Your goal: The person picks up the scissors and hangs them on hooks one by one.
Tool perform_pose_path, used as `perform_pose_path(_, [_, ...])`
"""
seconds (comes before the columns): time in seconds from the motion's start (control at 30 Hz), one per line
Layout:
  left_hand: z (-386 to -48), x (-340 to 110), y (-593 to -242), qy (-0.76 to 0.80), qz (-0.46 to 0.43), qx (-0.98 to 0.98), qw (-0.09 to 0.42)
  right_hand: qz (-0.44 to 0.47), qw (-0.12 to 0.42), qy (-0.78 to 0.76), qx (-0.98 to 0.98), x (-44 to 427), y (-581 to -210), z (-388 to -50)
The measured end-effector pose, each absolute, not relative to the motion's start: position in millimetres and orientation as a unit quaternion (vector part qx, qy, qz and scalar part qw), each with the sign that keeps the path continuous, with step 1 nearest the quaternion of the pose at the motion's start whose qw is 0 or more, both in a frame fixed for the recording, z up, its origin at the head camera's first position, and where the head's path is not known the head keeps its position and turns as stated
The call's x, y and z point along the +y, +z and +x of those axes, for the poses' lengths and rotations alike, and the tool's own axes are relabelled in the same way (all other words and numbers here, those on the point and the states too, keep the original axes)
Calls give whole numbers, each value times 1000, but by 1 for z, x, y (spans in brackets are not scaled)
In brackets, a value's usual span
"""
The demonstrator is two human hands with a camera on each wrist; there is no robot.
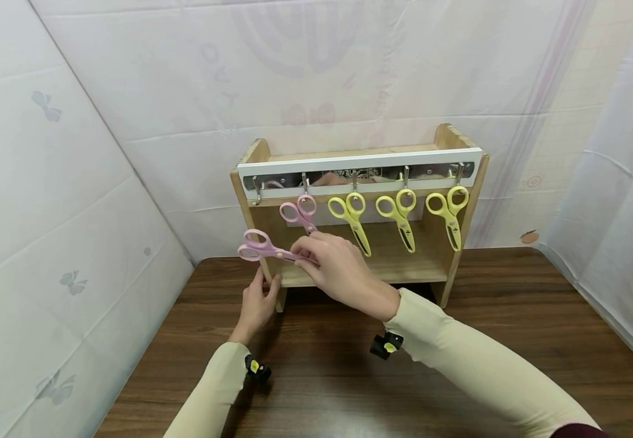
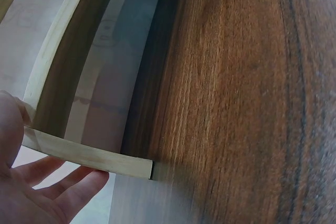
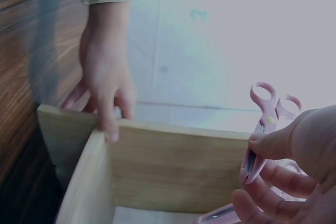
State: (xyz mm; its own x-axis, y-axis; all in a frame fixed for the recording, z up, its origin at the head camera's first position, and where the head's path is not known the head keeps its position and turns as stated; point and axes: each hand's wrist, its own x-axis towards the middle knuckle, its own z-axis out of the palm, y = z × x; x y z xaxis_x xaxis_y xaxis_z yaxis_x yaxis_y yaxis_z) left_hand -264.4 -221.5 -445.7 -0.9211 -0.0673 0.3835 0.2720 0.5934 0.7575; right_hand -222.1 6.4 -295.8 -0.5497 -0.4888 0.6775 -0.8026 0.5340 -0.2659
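My right hand (image 1: 343,271) pinches a pair of pink scissors (image 1: 279,253) by the blade end. Their handle loops point left, in front of the left end of a small wooden shelf (image 1: 404,272). In the right wrist view the thumb and fingers close on the blades of these scissors (image 3: 269,121). Low on the shelf's left side panel (image 2: 105,159), my left hand (image 2: 26,195) grips the edge, thumb on one side and fingers on the other. Another pair of pink scissors (image 1: 309,228) hangs from a hook, partly covered by the right hand.
A white rail (image 1: 360,160) with several metal hooks runs across the shelf top. Yellow scissors (image 1: 354,220), more yellow scissors (image 1: 402,220) and a third yellow pair (image 1: 450,218) hang towards the right. The shelf stands on a brown wooden table (image 1: 316,377) before a patterned white cloth (image 1: 185,91).
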Motion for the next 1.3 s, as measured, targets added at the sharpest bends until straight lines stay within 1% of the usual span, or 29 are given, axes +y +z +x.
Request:
perform_pose_path(0.2, [-264,-221,-445,-448,-60,-872,190,375,279,315,-826,-5,-283,-221])
perform_pose_path(0.5, [-265,-220,-445,-451,-60,-872,181,343,269,354,-827,-13,-274,-222])
perform_pose_path(0.87, [-266,-222,-446,-454,-60,-869,188,329,253,347,-841,-15,-276,-223])
perform_pose_path(1.3, [-265,-222,-446,-455,-58,-869,186,307,281,306,-856,-16,-285,-220])
